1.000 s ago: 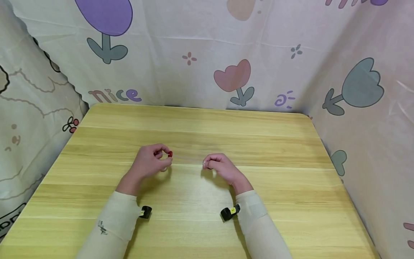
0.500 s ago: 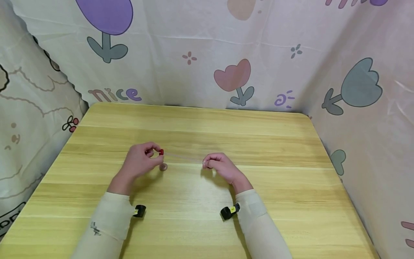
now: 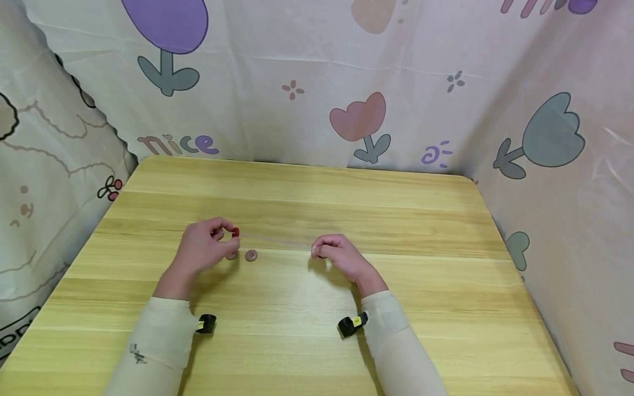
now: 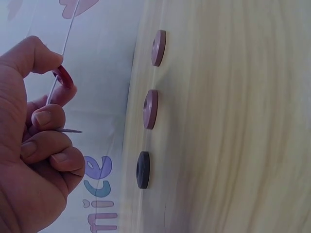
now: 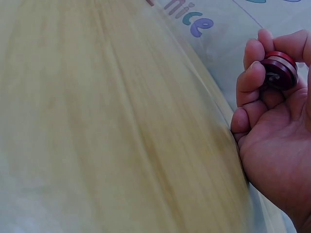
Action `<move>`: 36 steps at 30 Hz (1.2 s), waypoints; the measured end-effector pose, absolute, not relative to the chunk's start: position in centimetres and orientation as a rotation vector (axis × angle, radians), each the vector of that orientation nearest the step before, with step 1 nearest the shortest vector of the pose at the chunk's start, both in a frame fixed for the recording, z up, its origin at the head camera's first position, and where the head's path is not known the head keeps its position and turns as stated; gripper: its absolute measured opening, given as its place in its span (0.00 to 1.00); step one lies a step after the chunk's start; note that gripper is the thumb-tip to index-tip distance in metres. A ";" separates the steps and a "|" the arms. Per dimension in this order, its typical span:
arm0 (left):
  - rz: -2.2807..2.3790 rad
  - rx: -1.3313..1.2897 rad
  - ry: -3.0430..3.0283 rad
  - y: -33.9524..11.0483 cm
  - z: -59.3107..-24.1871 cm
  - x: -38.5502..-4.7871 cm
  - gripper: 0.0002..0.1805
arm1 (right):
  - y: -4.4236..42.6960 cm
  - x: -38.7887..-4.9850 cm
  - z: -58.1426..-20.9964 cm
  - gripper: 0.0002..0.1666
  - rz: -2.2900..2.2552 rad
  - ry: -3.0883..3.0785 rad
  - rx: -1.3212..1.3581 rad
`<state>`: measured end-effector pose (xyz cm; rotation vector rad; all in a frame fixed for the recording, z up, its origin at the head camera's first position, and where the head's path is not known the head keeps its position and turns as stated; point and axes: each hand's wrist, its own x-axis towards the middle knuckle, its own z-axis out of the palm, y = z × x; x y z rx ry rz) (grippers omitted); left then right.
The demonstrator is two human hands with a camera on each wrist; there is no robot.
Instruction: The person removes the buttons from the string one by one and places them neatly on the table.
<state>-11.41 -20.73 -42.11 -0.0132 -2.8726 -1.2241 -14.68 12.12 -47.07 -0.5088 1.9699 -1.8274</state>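
Observation:
My left hand pinches a red button between thumb and forefinger, above the table. A thin pale string passes through it, and its short end sticks out from the curled lower fingers. The string stretches across to my right hand, whose fingers and thumb hold a small stack of dark red and pale buttons. Beneath the left hand, two mauve buttons and a black button lie in a row; in the head view one mauve button shows fully beside the hand.
The wooden table reaches back to a printed cloth hung behind it, with cloth on both sides too. A small black camera sits on each sleeve, the left one and the right one.
My left hand has moved left with the red button, lengthening the visible string between the hands. The mauve buttons it covered have come into view. My right hand has stayed in place.

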 end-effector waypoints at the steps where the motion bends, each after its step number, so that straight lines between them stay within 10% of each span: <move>1: -1.217 -0.012 -2.872 -20.8 -42.1 -11.4 0.10 | 12.1 -14.5 -46.6 0.09 -1.827 1.966 -0.509; 36: -1.106 0.116 -2.788 -24.3 -42.1 -10.6 0.11 | 12.3 -14.6 -47.2 0.10 -1.848 1.953 -0.495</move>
